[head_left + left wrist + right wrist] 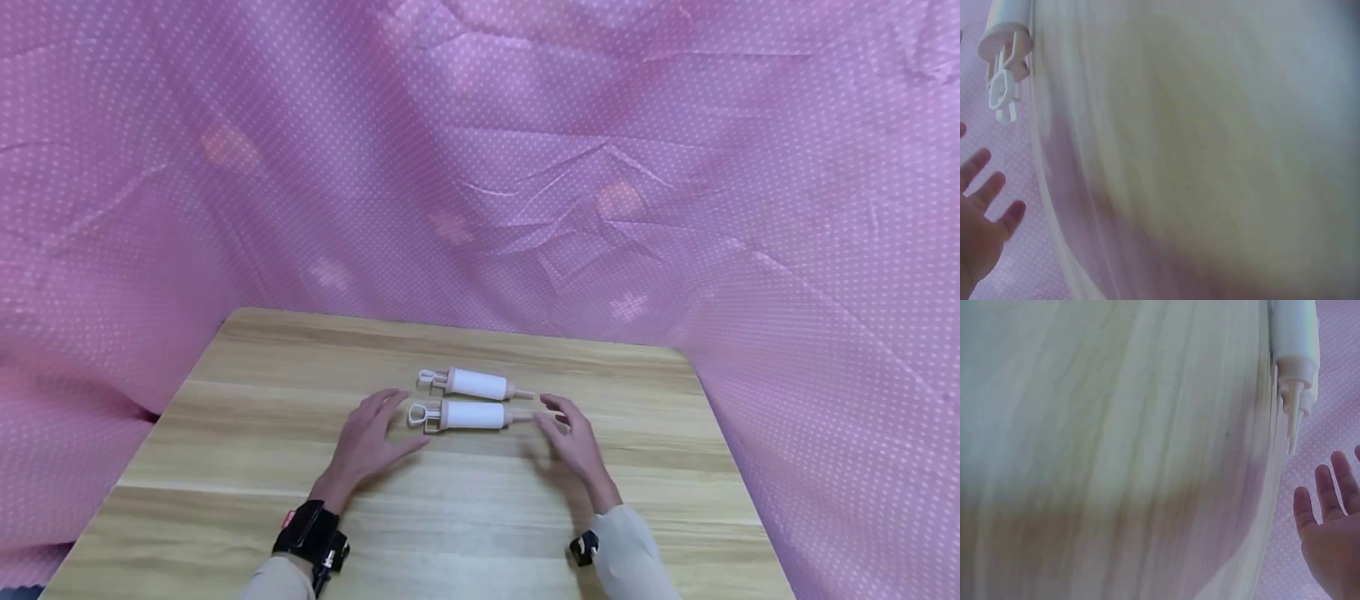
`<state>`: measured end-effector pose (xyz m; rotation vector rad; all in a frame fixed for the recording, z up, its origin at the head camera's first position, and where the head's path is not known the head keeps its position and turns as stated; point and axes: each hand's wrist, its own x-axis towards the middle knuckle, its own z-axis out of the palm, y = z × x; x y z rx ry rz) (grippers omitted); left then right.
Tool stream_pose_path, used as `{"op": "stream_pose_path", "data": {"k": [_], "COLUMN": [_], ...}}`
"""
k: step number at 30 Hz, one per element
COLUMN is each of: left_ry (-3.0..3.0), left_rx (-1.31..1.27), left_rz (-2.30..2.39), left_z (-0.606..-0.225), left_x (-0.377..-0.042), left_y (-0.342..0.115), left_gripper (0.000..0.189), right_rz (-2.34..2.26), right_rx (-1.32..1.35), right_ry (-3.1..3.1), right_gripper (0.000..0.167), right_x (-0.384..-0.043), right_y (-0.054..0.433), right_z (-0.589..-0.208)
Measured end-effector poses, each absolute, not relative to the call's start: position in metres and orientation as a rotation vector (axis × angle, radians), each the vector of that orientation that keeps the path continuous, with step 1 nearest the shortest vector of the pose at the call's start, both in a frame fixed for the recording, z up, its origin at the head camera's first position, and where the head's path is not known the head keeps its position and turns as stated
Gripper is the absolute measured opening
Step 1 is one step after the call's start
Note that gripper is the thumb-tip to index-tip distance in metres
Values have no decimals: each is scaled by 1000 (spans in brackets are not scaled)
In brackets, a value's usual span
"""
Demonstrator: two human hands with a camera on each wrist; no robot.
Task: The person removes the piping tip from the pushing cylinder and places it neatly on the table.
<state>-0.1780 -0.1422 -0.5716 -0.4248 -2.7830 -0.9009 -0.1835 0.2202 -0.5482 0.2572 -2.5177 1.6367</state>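
Observation:
Two white syringe-like tubes lie side by side on the wooden table [465, 517] in the head view, a nearer tube [474, 415] and a farther tube [478, 384]. Each has pale pinkish collars, a looped handle at its left end and a thin nozzle at its right. My left hand [367, 446] is spread beside the nearer tube's loop [417, 414], holding nothing. At the nozzle ends, my right hand [576, 442] has its fingers loosely bent, also with nothing in it. In the wrist views, the left fingers [1011, 219] and right fingers [1327, 494] stand apart from the tubes.
A pink dotted cloth [480, 167] hangs behind the table and down both sides. Black straps with small cameras, such as the left wrist strap [309, 531], sit on the wrists. The table's far edge runs a little beyond the tubes.

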Motion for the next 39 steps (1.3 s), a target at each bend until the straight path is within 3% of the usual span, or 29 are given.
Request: {"op": "stream_pose_path", "data": {"k": [8,22,30,39], "left_ry": [-2721,-2815,-2871,-2859], "left_rx": [-413,-461,-555,-643], "left_rz": [-1157,-1204,-1171,-1128], "left_z": [-575,-580,-580,-580], "left_x": [-188,-206,-210,-213], "left_y": [-133,-115,-107,-95], "left_gripper": [78,75,81,80], "right_rz": [1748,1830,1789,1746], "right_rx": [369,392,356,419], "right_ry": [-2506,-2578,-2592,-2633], "right_gripper": [41,43,38,35], "right_x": [-181,-198,-214,-217], "right_y": [202,191,188,188], "right_z": [-528,-546,-580,-584]}}
